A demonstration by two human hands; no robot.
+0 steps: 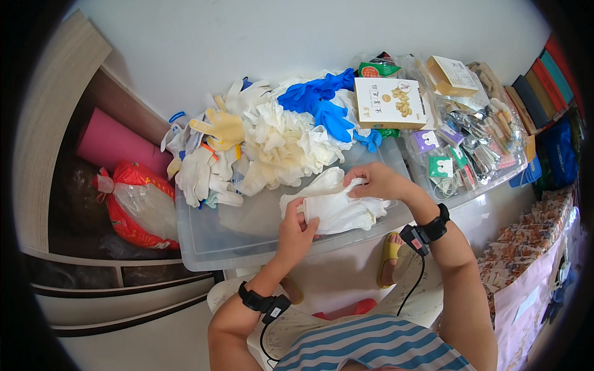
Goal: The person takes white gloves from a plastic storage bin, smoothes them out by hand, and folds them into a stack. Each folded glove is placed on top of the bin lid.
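Observation:
My left hand [299, 229] pinches the cuff end of some white disposable gloves [341, 211] between thumb and fingers. From the upper right, my right hand [374, 181] holds the same white gloves by a fold. They lie spread over the front part of a translucent plastic lid [250, 246]. Behind them is a heap of white and cream gloves [283, 148], with blue gloves [332, 109] on its top right. White knitted work gloves [197, 174] and a yellow knitted glove [222, 130] lie at the heap's left.
A white and gold box [390, 104] stands right of the heap. Further right, a second bin [492, 188] carries small packets and bagged items. At left, a red and clear plastic bag [139, 204] and a pink cylinder [118, 143] sit in a cabinet [41, 185]. A floral cloth [524, 236] is at right.

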